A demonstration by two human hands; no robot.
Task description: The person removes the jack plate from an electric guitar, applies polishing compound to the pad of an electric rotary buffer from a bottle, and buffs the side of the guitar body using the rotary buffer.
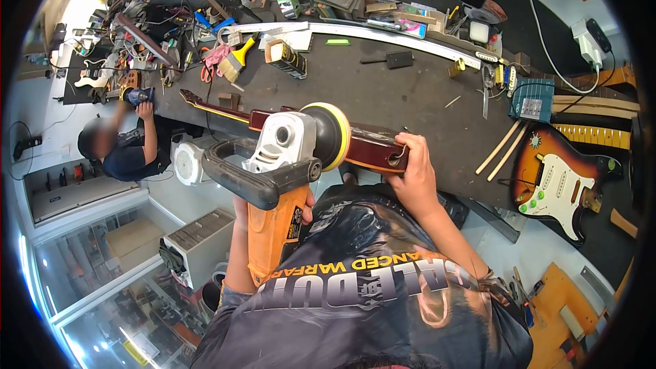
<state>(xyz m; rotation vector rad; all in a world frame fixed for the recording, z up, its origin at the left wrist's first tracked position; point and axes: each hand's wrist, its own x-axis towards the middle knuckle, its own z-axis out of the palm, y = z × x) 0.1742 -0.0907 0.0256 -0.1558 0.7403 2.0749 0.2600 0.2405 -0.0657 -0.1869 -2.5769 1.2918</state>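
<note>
Two closed grips: left grip (pixel 241 213) supports the polisher (pixel 277 225), right grip (pixel 419 176) steadies the guitar (pixel 377 149), probably against the pad (pixel 331 137) (contact unclear).

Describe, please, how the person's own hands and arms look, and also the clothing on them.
The left hand, partly hidden, and the right hand show no gloves. Both forearms are bare below a dark, short-sleeved shirt with a printed picture and large lettering, orange and silvery grey.

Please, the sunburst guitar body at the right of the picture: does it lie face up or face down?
Face up: the guitar body shows its white pickguard and green-topped knobs.
</note>
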